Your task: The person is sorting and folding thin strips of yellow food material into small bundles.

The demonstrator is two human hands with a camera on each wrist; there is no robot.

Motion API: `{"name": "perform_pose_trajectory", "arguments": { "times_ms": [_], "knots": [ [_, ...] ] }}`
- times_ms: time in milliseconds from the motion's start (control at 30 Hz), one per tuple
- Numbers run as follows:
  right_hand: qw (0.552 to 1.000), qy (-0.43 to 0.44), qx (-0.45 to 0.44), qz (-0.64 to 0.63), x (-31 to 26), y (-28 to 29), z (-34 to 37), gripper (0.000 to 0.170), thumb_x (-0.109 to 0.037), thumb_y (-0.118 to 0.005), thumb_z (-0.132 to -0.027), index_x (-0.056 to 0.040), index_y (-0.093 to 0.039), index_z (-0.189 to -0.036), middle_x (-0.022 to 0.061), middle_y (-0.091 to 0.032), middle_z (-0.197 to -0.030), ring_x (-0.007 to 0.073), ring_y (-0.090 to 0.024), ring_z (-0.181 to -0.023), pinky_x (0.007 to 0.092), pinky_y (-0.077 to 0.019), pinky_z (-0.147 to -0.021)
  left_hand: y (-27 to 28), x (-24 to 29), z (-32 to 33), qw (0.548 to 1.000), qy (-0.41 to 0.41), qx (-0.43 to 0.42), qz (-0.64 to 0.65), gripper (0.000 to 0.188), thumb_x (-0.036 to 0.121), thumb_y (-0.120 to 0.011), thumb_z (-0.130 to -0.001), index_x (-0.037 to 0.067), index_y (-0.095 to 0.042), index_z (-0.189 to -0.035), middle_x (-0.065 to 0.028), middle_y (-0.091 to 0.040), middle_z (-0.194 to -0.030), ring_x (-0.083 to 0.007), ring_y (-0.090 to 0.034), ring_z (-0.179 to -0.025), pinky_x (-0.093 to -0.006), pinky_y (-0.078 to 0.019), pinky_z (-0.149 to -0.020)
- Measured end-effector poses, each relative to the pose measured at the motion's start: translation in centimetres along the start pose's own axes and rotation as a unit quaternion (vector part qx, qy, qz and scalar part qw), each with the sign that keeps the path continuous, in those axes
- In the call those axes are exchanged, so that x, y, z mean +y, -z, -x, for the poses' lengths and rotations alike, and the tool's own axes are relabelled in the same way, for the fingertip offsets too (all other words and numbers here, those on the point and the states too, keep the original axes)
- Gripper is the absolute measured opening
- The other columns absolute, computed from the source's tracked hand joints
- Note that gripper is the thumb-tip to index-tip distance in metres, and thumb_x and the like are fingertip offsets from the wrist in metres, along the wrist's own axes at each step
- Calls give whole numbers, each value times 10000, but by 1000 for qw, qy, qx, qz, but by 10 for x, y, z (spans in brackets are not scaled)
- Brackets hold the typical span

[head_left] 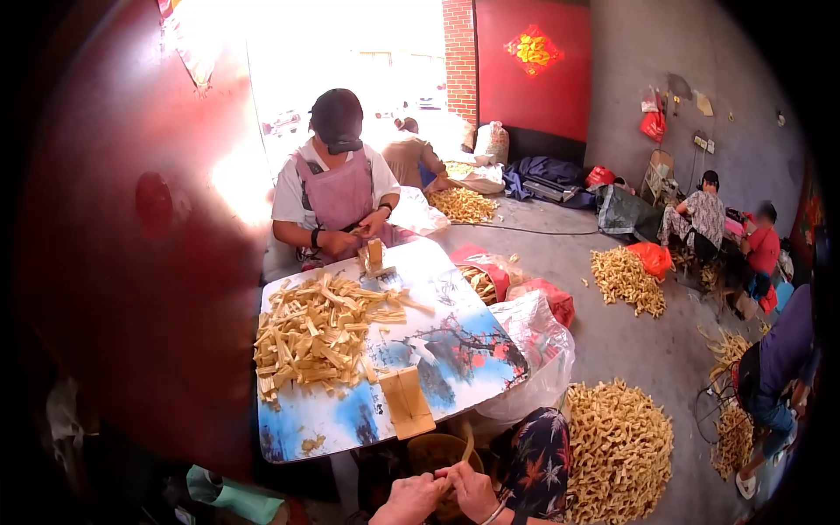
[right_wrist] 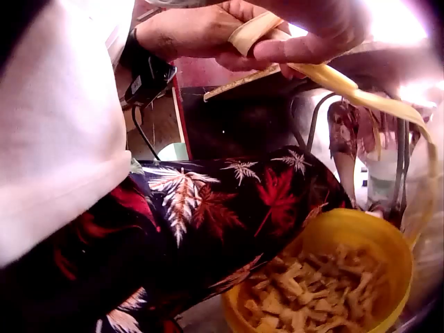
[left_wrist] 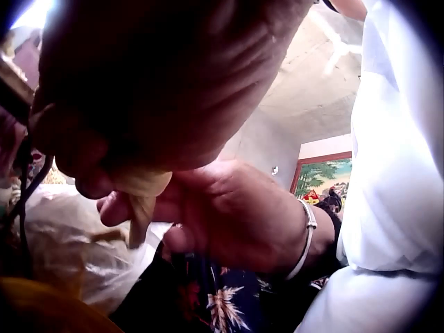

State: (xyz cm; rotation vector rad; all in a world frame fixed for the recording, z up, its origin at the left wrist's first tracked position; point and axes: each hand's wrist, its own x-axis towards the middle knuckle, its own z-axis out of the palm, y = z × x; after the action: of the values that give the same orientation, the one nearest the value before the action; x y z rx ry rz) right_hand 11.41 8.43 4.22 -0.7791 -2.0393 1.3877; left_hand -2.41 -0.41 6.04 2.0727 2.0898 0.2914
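Over my lap, both hands work on one pale yellow, flexible strip. My left hand pinches it, and its folded end shows by the fingers in the right wrist view. My right hand, with a bracelet at the wrist, grips the strip close beside the left fingers. A long free length hangs away beyond the hands. In the left wrist view the left hand is dark and covers part of the strip. Below the hands, a yellow bucket holds many short pieces like the strip.
A painted table stands ahead, bearing a heap of strips and a wooden block. Across it a person works by hand. A large pile of knotted pieces lies on the floor at right, near a plastic bag.
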Motion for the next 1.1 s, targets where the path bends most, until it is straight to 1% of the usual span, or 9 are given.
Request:
{"name": "perform_pose_trajectory", "arguments": {
  "times_ms": [133, 300, 400, 533, 633, 833, 933, 1067, 1100],
  "knots": [
    [970, -206, 18, -127, 32, -17, -15, 131, -176, -531, -999, -56, -576, -976, 53, -641, -726, 136, -619, -535, 301, -499, -478, 7, 10, -1, 989, 42, 136, -30, 143, 100, -612, -823, 94, -618, -965, -80, -599, -769, -246, -657, -687, -344, -515, -539],
    [994, -47, 44, -92, 61, -43, -20, 121, -179, -579, -980, -68, -599, -1024, -30, -571, -747, 28, -517, -643, 192, -425, -564, -4, 13, -2, 975, 86, 206, -4, 88, 77, -626, -802, 90, -570, -869, -80, -593, -766, -243, -652, -686, -338, -513, -536],
    [985, -135, -62, -89, 24, -28, -18, 167, -194, -612, -953, -43, -634, -1021, 55, -661, -806, 127, -635, -743, 295, -516, -697, -10, 6, 0, 973, 157, 169, 20, 99, 71, -614, -816, 74, -589, -912, -108, -598, -799, -271, -652, -728, -357, -522, -577],
    [997, 46, -45, 47, 45, -27, -22, 214, -230, -607, -962, -47, -646, -1065, 97, -646, -909, 154, -639, -831, 314, -511, -762, -18, -2, 1, 951, 132, 214, 182, 210, 55, -579, -845, 38, -616, -1052, -166, -594, -864, -348, -633, -807, -402, -528, -677],
    [998, 20, -37, 41, 58, -25, -25, 235, -240, -607, -969, -20, -643, -1045, 57, -619, -939, 139, -602, -856, 307, -498, -778, -17, -1, 1, 908, 115, 236, 327, 295, 17, -554, -848, 22, -601, -1139, -196, -585, -902, -388, -609, -842, -425, -516, -737],
    [891, -258, -270, -257, 57, -6, -31, 184, -231, -601, -983, -83, -635, -1087, -63, -572, -929, 33, -488, -782, 182, -410, -687, -7, -16, 13, 901, 90, 285, 314, 304, -23, -591, -827, 0, -608, -1130, -210, -599, -900, -379, -620, -817, -384, -519, -715],
    [919, -258, -231, -187, 25, -1, -41, 200, -241, -611, -979, -67, -641, -1072, -62, -595, -910, 34, -505, -767, 184, -425, -680, -21, -25, 14, 847, 184, 268, 421, 238, 15, -628, -850, -5, -624, -1088, -205, -636, -849, -299, -664, -726, -341, -528, -658],
    [951, -229, -175, -115, 26, -12, -49, 225, -246, -645, -955, -40, -647, -1046, -46, -615, -891, 47, -536, -760, 205, -457, -673, -52, -37, 16, 625, 192, 199, 730, 206, 78, -658, -895, -8, -633, -1081, -168, -673, -837, -132, -663, -701, -270, -521, -618],
    [954, -219, -180, -97, 26, -14, -50, 238, -253, -659, -945, -37, -647, -1043, -39, -618, -883, 50, -537, -751, 209, -460, -672, -41, -32, 18, 640, 198, 212, 711, 173, 71, -667, -887, -5, -653, -1042, -138, -674, -828, -153, -662, -701, -275, -520, -627]
  ]
}}
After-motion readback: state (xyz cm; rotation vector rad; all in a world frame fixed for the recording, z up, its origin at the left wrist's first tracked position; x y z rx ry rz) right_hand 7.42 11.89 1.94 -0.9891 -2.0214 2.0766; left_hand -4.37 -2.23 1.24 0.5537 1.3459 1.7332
